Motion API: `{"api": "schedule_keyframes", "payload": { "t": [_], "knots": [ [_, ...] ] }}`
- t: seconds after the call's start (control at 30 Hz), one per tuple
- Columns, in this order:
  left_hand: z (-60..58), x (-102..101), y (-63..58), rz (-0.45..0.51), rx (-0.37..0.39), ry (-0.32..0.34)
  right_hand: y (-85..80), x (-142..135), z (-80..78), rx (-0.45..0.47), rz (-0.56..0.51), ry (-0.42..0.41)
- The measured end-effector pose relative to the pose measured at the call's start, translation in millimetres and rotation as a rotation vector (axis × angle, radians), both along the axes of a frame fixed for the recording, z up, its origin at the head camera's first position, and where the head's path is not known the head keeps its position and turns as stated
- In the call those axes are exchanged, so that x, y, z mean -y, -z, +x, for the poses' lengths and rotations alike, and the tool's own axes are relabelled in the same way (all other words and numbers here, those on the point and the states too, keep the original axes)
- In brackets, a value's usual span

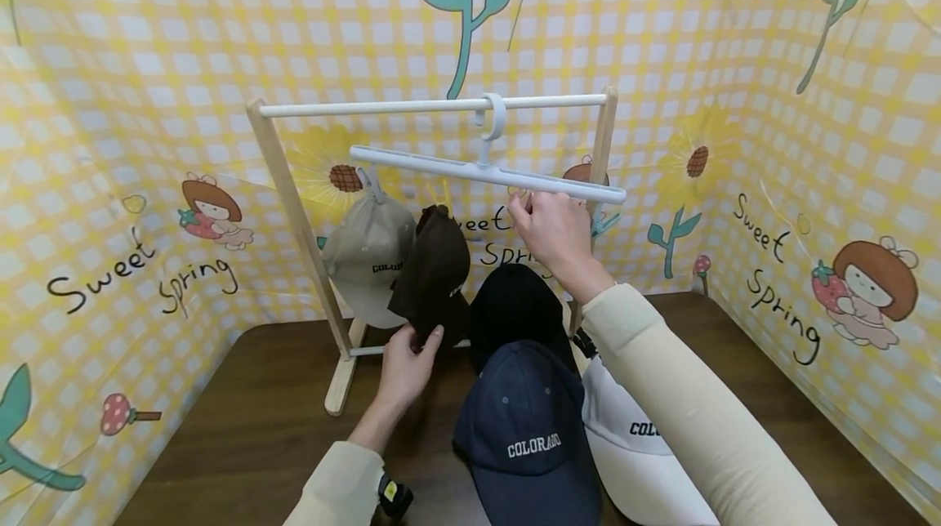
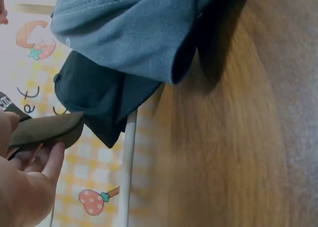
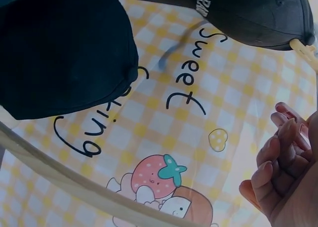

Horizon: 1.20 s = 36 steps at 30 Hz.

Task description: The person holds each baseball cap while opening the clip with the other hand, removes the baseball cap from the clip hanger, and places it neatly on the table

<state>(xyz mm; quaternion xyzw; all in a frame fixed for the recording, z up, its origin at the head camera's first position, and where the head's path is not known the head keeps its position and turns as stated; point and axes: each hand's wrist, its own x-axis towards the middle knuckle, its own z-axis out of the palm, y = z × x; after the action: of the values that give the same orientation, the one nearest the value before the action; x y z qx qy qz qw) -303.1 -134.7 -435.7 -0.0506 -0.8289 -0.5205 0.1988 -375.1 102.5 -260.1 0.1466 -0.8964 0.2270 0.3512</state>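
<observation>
My left hand (image 1: 408, 367) pinches the brim of a dark brown cap (image 1: 441, 265), which hangs tilted from a yellow clip (image 1: 439, 193). Left of it a beige cap (image 1: 371, 244) hangs from a grey clip (image 1: 373, 183). Both clips are on a pale blue hanger (image 1: 426, 162), tilted down to the right and hooked over the rack's white rail (image 1: 367, 108). My right hand (image 1: 555, 232) is just under the hanger's right half, fingers curled. Its thumb and index finger pinch a small pinkish clip (image 3: 301, 130), mostly hidden. A teal clip (image 1: 606, 222) hangs beyond that hand.
On the brown table (image 1: 220, 428) a navy cap (image 1: 525, 412) lies in front of a black cap (image 1: 515, 314). A white cap (image 1: 635, 452) sits to their right, partly behind my right sleeve. The rack's wooden posts (image 1: 294, 207) stand at both ends; patterned cloth surrounds everything.
</observation>
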Motion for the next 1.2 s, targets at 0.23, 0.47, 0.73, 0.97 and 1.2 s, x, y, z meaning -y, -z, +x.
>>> {"api": "schedule_keyframes", "payload": {
  "t": [0.23,0.47,0.73,0.97,1.2],
  "knots": [
    [2.3,-4.6,-3.0,-0.06,-0.09,-0.006,3.5,-3.7,-0.8,0.008,0.007,0.034],
    [5.3,-6.5,-5.3,-0.059,-0.15,-0.02,4.3,-3.7,-2.7,-0.002,0.005,0.029],
    [10.2,-10.7,-12.4,-0.026,-0.247,0.009,6.2,-8.4,-5.1,0.001,-0.001,0.036],
    [13.1,-13.8,-14.6,-0.047,-0.335,0.047,6.1,-17.9,-8.1,-0.022,-0.008,0.046],
    [18.7,-16.5,-17.2,-0.163,-0.34,0.045,6.7,-24.0,-7.2,-0.016,-0.041,0.017]
  ]
}}
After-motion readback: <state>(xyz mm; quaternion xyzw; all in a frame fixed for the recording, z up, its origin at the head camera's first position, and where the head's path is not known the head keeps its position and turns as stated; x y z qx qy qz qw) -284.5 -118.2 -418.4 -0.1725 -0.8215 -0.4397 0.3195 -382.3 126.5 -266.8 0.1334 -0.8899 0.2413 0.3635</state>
